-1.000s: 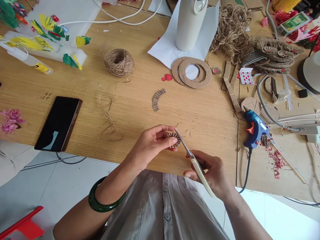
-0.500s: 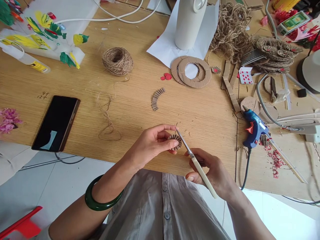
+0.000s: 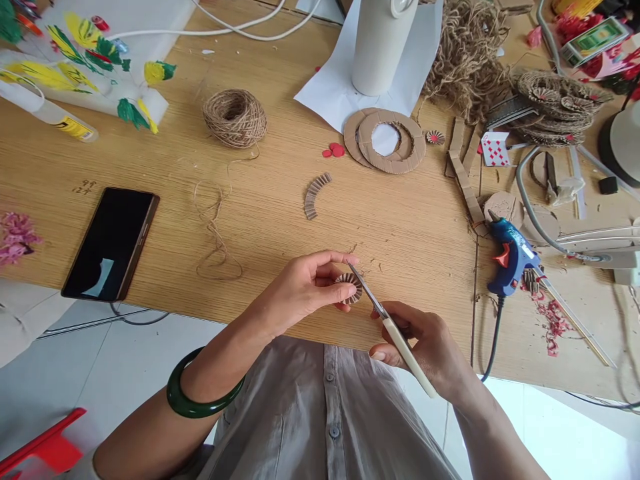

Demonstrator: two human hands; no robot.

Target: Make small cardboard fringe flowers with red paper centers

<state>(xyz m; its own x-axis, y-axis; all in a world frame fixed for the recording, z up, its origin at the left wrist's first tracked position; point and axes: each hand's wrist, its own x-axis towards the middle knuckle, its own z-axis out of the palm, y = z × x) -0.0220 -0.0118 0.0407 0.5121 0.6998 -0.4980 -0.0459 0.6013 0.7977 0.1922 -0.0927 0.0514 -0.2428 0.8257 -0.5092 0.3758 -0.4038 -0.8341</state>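
Note:
Between the thumb and fingers of my left hand (image 3: pixel 300 287) is a small round rosette of corrugated cardboard (image 3: pixel 356 281), its ridges fanning out from the middle. My right hand (image 3: pixel 425 340) grips a pair of scissors (image 3: pixel 400 343) with pale cream handles. The blades point up and left, their tips at the rosette's upper edge near my left index fingertip. Whether the blades are parted is hard to make out. Tiny brown scraps (image 3: pixel 380 267) lie just beyond. Farther up the table rests a curved strip of corrugated cardboard (image 3: pixel 315 195).
A ball of twine (image 3: pixel 235 119), red discs (image 3: pixel 336 150) and cardboard rings (image 3: pixel 367 155) lie toward the back. On the right is a blue glue gun (image 3: pixel 513 257) with its cord hanging over the edge. A phone (image 3: pixel 111 243) lies left. A white cylinder (image 3: pixel 381 50) stands on paper.
The scissor tips have shifted slightly left along the rosette's edge, and the rosette has turned or tilted a little. Both hands keep their holds.

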